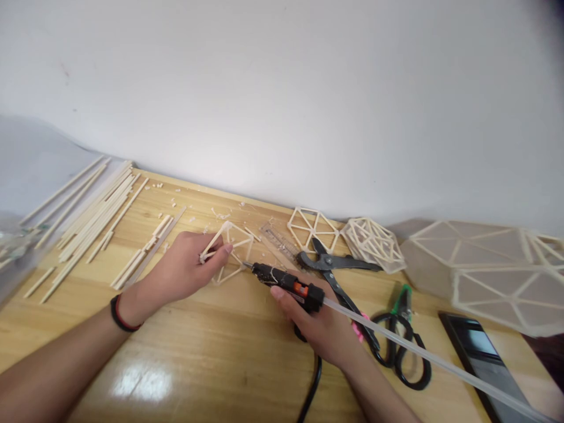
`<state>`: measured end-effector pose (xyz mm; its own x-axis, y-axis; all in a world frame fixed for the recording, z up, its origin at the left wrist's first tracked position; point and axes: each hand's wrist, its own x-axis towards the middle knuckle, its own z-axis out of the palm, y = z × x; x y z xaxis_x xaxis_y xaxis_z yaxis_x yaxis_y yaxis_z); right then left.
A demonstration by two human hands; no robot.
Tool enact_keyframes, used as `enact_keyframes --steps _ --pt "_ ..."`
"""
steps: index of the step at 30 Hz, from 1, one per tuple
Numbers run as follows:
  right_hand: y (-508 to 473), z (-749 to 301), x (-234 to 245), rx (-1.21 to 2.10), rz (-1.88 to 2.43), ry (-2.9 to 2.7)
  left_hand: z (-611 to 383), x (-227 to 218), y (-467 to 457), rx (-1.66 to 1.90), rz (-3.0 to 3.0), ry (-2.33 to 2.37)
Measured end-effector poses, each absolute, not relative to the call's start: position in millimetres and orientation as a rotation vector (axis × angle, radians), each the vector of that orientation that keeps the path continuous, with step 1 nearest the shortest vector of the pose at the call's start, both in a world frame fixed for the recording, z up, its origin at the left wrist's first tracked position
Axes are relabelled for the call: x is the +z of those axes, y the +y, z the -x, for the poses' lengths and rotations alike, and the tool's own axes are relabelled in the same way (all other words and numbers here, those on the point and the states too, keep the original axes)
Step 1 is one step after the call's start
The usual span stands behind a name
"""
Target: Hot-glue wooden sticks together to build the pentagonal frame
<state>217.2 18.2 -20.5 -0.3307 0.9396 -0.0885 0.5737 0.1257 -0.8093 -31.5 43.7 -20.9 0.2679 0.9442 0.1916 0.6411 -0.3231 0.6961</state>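
Wooden frame: just left of the frame's centre, thin sticks joined in a many-sided shape, pinched between the left hand's thumb and fingers.
Glue gun: black with an orange part, gripped by the right hand at centre; its tip points left at the wooden frame's lower right corner, though from where I stand I can't tell whether they touch.
Glue stick: long and whitish, running from the gun's back to the lower right.
Wristband: dark, on the left wrist.
Ruler: clear, lying just right of the wooden frame.
Pliers: dark, spread, right of centre, beside a flat hexagon of sticks.
Scissors: black loops, green part, lower right.
Phone: dark, lower right, under the line of the glue stick.
Covered panels: large, stick-ribbed, at the right edge.
Loose sticks: long ones heaped at left, short ones nearer the left hand.
Table: pale wood, against a white wall.
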Motion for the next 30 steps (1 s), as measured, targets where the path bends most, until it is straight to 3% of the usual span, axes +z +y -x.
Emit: enact_keyframes --steps 30 --pt "19.2 -216.8 -20.5 1.031 1.452 -2.002 33.6 -22.7 42.8 0.814 -2.043 1.403"
